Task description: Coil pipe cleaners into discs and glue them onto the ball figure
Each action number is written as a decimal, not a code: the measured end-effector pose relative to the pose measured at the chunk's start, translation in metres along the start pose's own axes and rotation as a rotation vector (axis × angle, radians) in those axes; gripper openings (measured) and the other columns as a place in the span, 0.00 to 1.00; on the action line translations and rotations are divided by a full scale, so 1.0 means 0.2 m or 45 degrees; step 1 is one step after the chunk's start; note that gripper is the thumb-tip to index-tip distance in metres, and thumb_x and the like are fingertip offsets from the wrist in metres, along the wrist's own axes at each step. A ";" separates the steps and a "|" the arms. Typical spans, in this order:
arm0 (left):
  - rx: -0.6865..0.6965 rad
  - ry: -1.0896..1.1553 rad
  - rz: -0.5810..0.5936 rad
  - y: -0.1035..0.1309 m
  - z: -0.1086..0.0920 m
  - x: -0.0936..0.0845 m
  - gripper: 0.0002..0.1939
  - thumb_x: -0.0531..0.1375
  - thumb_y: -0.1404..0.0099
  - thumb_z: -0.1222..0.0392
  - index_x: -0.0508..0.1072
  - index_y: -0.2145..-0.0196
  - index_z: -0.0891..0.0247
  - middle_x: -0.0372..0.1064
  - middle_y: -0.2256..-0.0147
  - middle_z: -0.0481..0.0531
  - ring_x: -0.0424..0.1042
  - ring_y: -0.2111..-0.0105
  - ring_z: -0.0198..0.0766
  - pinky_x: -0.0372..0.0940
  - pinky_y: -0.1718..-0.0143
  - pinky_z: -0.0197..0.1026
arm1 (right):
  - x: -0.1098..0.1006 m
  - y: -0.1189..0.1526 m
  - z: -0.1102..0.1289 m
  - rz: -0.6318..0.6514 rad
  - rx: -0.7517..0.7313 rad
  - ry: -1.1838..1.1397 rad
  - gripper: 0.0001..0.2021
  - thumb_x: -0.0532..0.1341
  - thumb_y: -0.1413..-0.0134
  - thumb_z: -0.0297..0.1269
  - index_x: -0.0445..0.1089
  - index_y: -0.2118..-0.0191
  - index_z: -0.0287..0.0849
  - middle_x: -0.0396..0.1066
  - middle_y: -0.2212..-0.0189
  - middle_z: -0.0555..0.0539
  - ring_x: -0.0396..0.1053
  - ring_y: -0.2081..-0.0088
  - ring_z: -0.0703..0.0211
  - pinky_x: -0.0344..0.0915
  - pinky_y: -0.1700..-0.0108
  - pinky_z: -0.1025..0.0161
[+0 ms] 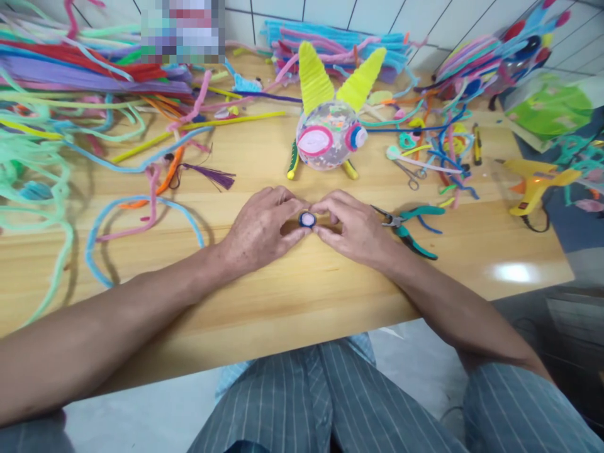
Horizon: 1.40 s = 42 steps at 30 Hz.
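Note:
Between my fingertips, just above or on the wooden table (264, 314), is a small round disc (307, 219) with a pale pink middle and a dark blue rim, which looks like coiled pipe cleaner. My left hand (267, 226) pinches it from the left side, thumb below and fingers above. From the right, my right hand (352, 226) closes on it in the same way. Behind the hands stands a clear round figure (325, 135) with yellow-green ears, a pink-rimmed oval eye, a blue and white round piece and small yellow-tipped feet.
Teal-handled pliers (406, 223) lie beside my right hand. Farther right are scissors (410, 176), a yellow cutter (477, 145) and a yellow glue gun (531, 182). A purple tassel (212, 176) and a blue pipe cleaner loop (94, 233) lie left. Pipe cleaner bundles (340, 53) line the back.

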<state>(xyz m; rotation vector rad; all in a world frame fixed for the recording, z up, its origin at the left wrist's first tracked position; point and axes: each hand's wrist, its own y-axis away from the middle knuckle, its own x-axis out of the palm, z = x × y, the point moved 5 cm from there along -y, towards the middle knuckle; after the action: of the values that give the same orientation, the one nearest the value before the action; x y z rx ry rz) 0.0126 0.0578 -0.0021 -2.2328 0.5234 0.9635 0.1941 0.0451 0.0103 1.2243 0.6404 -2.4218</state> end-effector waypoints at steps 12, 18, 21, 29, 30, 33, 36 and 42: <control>-0.014 0.047 0.029 0.00 0.03 0.00 0.07 0.65 0.28 0.59 0.82 0.56 0.61 0.77 0.59 0.57 0.76 0.58 0.44 0.71 0.54 0.47 | 0.05 0.01 -0.01 -0.007 0.007 -0.039 0.07 0.63 0.35 0.31 0.76 0.54 0.45 0.75 0.57 0.45 0.74 0.56 0.54 0.69 0.54 0.59; -0.039 0.079 0.025 -0.01 0.00 -0.02 0.12 0.66 0.29 0.55 0.81 0.52 0.62 0.77 0.58 0.58 0.77 0.56 0.45 0.72 0.52 0.48 | 0.02 0.00 -0.01 -0.071 0.003 -0.070 0.11 0.62 0.40 0.26 0.74 0.54 0.44 0.75 0.58 0.45 0.72 0.60 0.56 0.66 0.59 0.60; -0.056 0.064 0.037 -0.01 0.01 -0.02 0.12 0.65 0.28 0.53 0.82 0.52 0.61 0.77 0.58 0.58 0.76 0.57 0.45 0.73 0.53 0.48 | 0.02 0.00 -0.01 -0.078 0.001 -0.069 0.09 0.63 0.40 0.27 0.73 0.55 0.45 0.74 0.59 0.46 0.71 0.61 0.56 0.65 0.60 0.61; -0.061 0.090 0.041 -0.01 0.02 -0.01 0.08 0.63 0.27 0.57 0.82 0.56 0.59 0.79 0.59 0.57 0.77 0.58 0.44 0.73 0.54 0.47 | 0.04 0.00 -0.01 -0.065 0.003 -0.039 0.05 0.64 0.37 0.30 0.73 0.56 0.44 0.75 0.60 0.46 0.71 0.62 0.57 0.64 0.60 0.60; -0.063 0.094 0.039 -0.01 0.02 -0.01 0.08 0.63 0.27 0.57 0.82 0.56 0.59 0.80 0.60 0.57 0.77 0.58 0.44 0.73 0.53 0.47 | 0.04 0.00 0.00 -0.064 0.004 -0.039 0.05 0.64 0.37 0.30 0.73 0.56 0.44 0.75 0.59 0.46 0.71 0.62 0.57 0.64 0.60 0.60; -0.046 0.098 0.018 -0.02 0.01 -0.02 0.08 0.63 0.27 0.57 0.83 0.57 0.59 0.81 0.59 0.57 0.78 0.57 0.44 0.73 0.52 0.48 | 0.03 0.01 0.00 -0.085 0.013 -0.042 0.08 0.64 0.38 0.30 0.73 0.54 0.44 0.75 0.58 0.45 0.72 0.61 0.55 0.65 0.59 0.60; -0.022 0.112 0.000 -0.02 0.01 -0.03 0.08 0.64 0.27 0.56 0.82 0.57 0.60 0.81 0.59 0.58 0.79 0.58 0.44 0.72 0.51 0.48 | 0.03 0.01 -0.01 -0.118 0.016 -0.056 0.11 0.65 0.40 0.30 0.71 0.52 0.45 0.76 0.58 0.45 0.73 0.59 0.54 0.66 0.58 0.59; -0.001 0.040 -0.007 -0.01 0.02 -0.01 0.09 0.64 0.28 0.57 0.80 0.53 0.61 0.80 0.57 0.59 0.78 0.56 0.45 0.72 0.50 0.48 | 0.03 0.01 -0.01 -0.135 -0.045 -0.008 0.15 0.64 0.40 0.30 0.70 0.47 0.44 0.76 0.53 0.41 0.74 0.50 0.49 0.71 0.49 0.54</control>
<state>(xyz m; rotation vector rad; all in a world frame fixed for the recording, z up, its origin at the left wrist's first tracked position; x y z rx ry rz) 0.0111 0.0621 -0.0008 -2.2526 0.5305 0.9272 0.1925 0.0436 0.0035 1.1967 0.7608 -2.4879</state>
